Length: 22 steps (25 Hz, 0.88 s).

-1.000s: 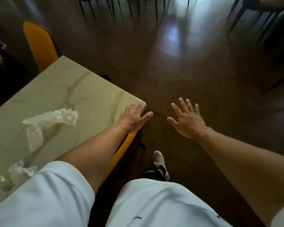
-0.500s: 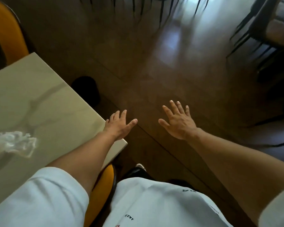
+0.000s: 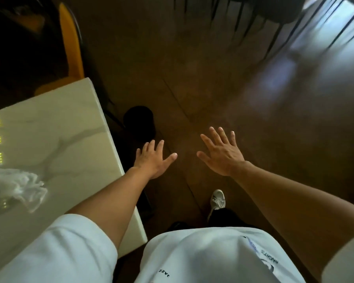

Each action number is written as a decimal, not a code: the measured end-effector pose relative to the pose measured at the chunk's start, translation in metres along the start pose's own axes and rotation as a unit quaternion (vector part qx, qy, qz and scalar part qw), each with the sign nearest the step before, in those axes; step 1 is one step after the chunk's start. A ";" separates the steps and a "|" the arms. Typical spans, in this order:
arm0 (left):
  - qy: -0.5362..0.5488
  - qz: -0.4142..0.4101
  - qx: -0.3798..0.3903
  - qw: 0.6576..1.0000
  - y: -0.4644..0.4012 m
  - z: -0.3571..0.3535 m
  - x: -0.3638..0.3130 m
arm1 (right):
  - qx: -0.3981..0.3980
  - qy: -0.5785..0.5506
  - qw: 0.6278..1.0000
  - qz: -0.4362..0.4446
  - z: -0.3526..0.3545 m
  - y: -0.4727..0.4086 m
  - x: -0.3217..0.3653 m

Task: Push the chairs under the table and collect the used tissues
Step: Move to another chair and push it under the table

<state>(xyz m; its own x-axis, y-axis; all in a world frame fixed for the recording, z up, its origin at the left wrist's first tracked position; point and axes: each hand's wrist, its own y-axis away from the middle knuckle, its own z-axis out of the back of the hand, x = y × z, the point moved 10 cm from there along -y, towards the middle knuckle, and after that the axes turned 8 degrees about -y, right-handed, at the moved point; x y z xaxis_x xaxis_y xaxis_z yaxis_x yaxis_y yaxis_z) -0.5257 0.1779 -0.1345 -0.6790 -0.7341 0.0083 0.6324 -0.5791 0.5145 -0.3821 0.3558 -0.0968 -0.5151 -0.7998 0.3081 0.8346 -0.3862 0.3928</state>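
A pale marble-look table (image 3: 70, 123) fills the left of the view. A crumpled white tissue (image 3: 18, 184) lies on it near the left edge. An orange chair (image 3: 72, 41) stands at the table's far end, its back upright. My left hand (image 3: 153, 158) hovers just right of the table's edge with fingers spread, holding nothing. My right hand (image 3: 221, 154) is held out over the brown floor, fingers spread and empty. The chair beside me is hidden below the table and my arm.
A dark round object (image 3: 139, 119) sits on the floor by the table's right side. Dark chair legs (image 3: 243, 15) stand at the far top. My shoe (image 3: 218, 201) is on the glossy brown floor, which reflects window light at the upper right.
My left hand has come off the table's corner and now hangs beside the edge. The view has swung along the table; the near orange chair is out of sight.
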 end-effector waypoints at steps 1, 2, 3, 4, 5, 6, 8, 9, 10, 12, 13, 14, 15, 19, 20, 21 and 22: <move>0.006 0.024 -0.004 1.000 -0.011 0.012 0.000 | 0.005 0.004 1.000 0.013 0.011 -0.017 -0.008; 0.008 0.043 -0.003 0.999 -0.019 0.022 -0.002 | 0.014 0.007 1.000 0.025 0.021 -0.031 -0.015; 0.009 0.063 -0.003 0.998 -0.027 0.032 -0.007 | 0.022 0.014 0.999 0.043 0.034 -0.047 -0.022; 0.011 0.082 -0.005 0.997 -0.035 0.044 -0.012 | 0.027 0.025 0.997 0.061 0.048 -0.065 -0.030; 0.015 0.097 -0.011 0.995 -0.045 0.058 -0.018 | 0.032 0.037 0.996 0.074 0.062 -0.084 -0.037; 0.022 0.108 -0.019 0.994 -0.056 0.070 -0.022 | 0.036 0.044 0.995 0.084 0.076 -0.105 -0.042; 0.029 0.129 -0.031 0.991 -0.077 0.090 -0.023 | 0.046 0.050 0.992 0.103 0.097 -0.144 -0.047; 0.036 0.142 -0.034 0.989 -0.086 0.097 -0.020 | 0.053 0.053 0.991 0.113 0.103 -0.161 -0.046; 0.045 0.153 -0.033 0.987 -0.096 0.102 -0.015 | 0.061 0.056 0.989 0.123 0.106 -0.177 -0.045; 0.062 0.168 -0.019 0.984 -0.123 0.110 -0.005 | 0.072 0.068 0.985 0.143 0.112 -0.213 -0.040; 0.068 0.172 -0.014 0.983 -0.140 0.115 0.002 | 0.076 0.071 0.984 0.147 0.115 -0.234 -0.037; 0.073 0.174 -0.010 0.982 -0.159 0.119 0.009 | 0.079 0.073 0.983 0.150 0.119 -0.256 -0.033; 0.078 0.178 -0.004 0.981 -0.181 0.124 0.016 | 0.080 0.076 0.982 0.155 0.123 -0.279 -0.028; 0.105 0.186 0.001 0.977 -0.264 0.154 0.049 | 0.090 0.117 0.976 0.160 0.153 -0.364 -0.012; 0.112 0.182 -0.006 0.977 -0.285 0.169 0.061 | 0.090 0.126 0.975 0.157 0.166 -0.389 -0.004; 0.121 0.182 -0.012 0.976 -0.304 0.184 0.074 | 0.089 0.130 0.975 0.154 0.180 -0.414 0.006; 0.130 0.188 -0.018 0.973 -0.320 0.198 0.089 | 0.085 0.128 0.976 0.155 0.195 -0.438 0.019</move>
<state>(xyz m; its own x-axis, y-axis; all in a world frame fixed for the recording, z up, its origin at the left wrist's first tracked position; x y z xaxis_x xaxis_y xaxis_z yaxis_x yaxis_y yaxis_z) -0.8623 0.3683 -0.1282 -0.2837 -0.9585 -0.0292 0.8339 -0.2616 0.4859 -0.7952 0.5990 -0.0943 -0.1598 -0.9633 0.2157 0.8868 -0.0441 0.4600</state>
